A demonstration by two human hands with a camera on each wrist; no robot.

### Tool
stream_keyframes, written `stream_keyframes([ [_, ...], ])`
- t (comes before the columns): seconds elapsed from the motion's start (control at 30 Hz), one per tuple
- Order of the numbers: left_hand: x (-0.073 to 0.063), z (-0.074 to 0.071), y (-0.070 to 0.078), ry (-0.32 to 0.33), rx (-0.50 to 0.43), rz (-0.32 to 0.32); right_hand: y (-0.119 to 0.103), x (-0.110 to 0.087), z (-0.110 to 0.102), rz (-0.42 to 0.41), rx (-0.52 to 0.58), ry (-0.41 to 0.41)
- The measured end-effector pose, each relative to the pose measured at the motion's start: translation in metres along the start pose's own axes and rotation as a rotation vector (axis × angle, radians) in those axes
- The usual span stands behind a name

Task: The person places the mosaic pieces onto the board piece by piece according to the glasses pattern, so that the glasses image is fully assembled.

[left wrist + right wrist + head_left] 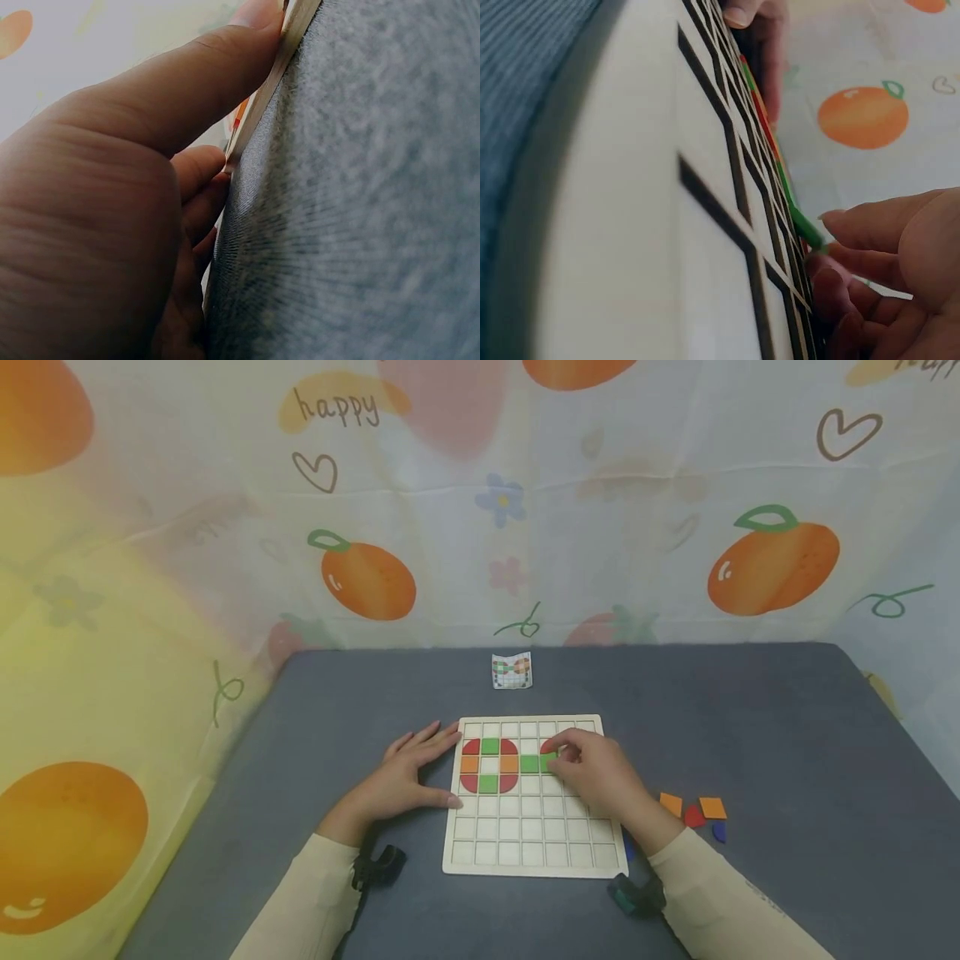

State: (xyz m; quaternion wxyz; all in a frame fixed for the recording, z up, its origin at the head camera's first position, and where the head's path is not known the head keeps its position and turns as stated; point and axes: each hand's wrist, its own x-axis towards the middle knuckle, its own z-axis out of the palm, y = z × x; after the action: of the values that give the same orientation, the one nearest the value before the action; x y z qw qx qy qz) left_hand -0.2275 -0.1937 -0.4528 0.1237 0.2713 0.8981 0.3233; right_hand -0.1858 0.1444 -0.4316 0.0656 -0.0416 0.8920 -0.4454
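A wooden grid board (510, 853) lies on the dark table. My left hand (396, 783) rests against its left edge, fingers spread and thumb on the rim. Over the board's upper right, my right hand (600, 770) pinches a green square tile (807, 228), which looks tilted at its cell in the right wrist view. Set to its left is another green square tile (529, 764). A red rounded tile (549, 747) shows partly beneath the right fingers. On the upper left, red corner tiles (471, 783), green squares and orange squares (469, 764) ring one bare cell.
Right of the board lie loose orange tiles (712, 808), a red piece (693, 816) and a blue piece (719, 832). Another blue piece (628, 847) peeks out by the board's right edge. Behind the board stands a small printed pattern card (512, 672).
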Motion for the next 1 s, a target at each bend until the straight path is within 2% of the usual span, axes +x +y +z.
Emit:
stream_keyframes([
  [0.13,0.001,0.0,0.0,0.0,-0.003,0.001,0.0,-0.001,-0.001,0.007,0.012,0.01],
  [0.33,0.001,0.0,0.0,0.001,0.001,-0.002,0.003,-0.002,-0.007,-0.021,0.063,-0.028],
  [0.63,0.0,0.001,-0.001,0.008,0.006,0.001,0.002,-0.009,-0.027,-0.094,0.322,-0.098],
  [0.83,-0.001,0.001,-0.002,0.008,-0.003,0.007,0.004,-0.018,-0.044,-0.18,0.356,-0.098],
  [1.0,0.0,0.001,-0.001,0.008,0.003,0.005,0.017,-0.026,-0.058,-0.223,0.371,-0.075],
])
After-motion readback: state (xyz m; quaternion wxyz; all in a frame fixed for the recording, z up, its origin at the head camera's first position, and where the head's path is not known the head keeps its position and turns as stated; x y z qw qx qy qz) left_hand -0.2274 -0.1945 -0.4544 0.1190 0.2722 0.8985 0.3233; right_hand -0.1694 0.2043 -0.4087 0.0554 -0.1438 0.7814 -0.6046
